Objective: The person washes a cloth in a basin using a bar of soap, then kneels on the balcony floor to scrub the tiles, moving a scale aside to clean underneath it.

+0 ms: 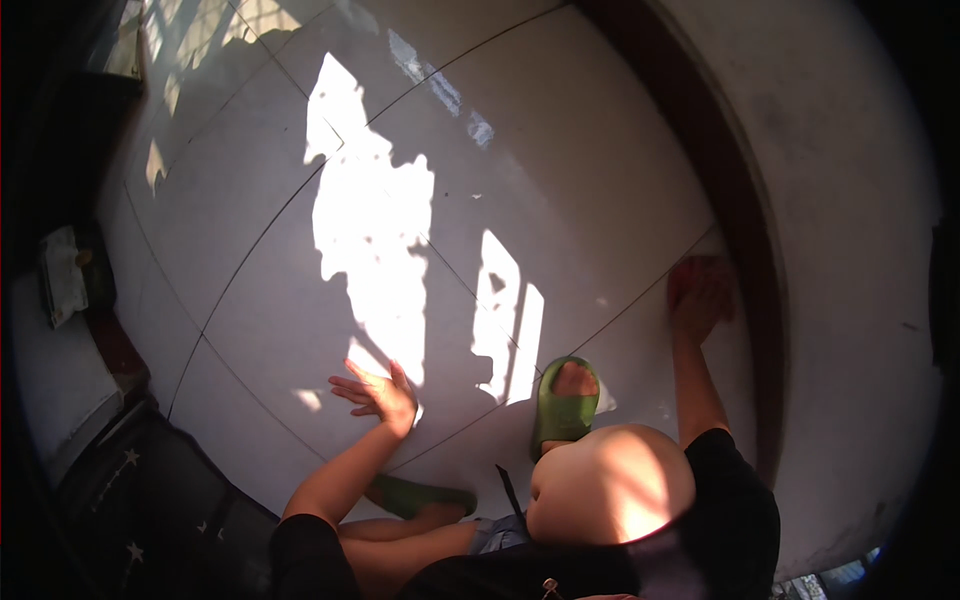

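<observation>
My right hand (pixel 697 311) is at the right, low by the dark skirting board (pixel 739 187), on a red cloth (pixel 694 274) against the tiled floor. The cloth is in shadow and slightly blurred, and its lower part is hidden under my fingers. My left hand (pixel 386 397) is spread with its fingers apart and holds nothing. It hovers above or rests near the pale floor tiles (pixel 262 300); which one I cannot tell. Between my hands is my bent knee, with a green slide sandal (pixel 566 409) on the foot. The other green sandal (pixel 427 496) is under my left forearm.
A white wall (pixel 847 262) rises beyond the skirting board. Bright sunlight patches (pixel 382 225) lie across the tiles. At the lower left is a dark cover with star patterns (pixel 135 510). A pale packet-like object (pixel 64 277) is at the far left.
</observation>
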Demonstrator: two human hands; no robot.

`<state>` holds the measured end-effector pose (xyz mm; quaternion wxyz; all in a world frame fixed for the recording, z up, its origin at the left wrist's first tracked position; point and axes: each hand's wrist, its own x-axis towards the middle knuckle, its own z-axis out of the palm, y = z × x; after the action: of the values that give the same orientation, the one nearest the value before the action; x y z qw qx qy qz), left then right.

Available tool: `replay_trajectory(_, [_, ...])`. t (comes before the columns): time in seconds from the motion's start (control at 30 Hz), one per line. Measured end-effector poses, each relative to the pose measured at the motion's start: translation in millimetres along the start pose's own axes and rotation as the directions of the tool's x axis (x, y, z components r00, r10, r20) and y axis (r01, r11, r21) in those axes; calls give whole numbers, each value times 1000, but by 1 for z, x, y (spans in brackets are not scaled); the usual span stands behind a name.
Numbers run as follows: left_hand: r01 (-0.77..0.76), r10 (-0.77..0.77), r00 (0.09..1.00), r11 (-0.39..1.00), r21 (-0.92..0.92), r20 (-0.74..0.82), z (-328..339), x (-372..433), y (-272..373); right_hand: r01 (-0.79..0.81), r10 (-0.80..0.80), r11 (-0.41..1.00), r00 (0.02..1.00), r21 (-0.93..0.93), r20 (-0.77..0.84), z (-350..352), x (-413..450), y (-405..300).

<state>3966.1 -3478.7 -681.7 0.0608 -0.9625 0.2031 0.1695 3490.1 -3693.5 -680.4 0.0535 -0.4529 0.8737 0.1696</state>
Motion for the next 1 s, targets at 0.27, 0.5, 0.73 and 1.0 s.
replay_trajectory(0.27, [-74, 71, 994, 997, -38, -85, 12, -2, -2, 874, -721, 467, 465, 136, -514, -74, 0, -270])
replay_trajectory(0.5, [-72, 67, 993, 996, -50, -95, 2, -3, -3, 818, -902, -430, -372, 382, -218, -47, -190, -255])
replay_trajectory(0.73, [4, 23, 983, 990, -144, 184, -16, 4, -10, 846, -851, -482, -389, 227, -354, -56, -131, -256])
replay_trajectory(1.0, [-81, 48, 861, 996, 43, 507, -59, 11, 20, 931, -664, 365, 255, -8, -703, -106, 24, -528])
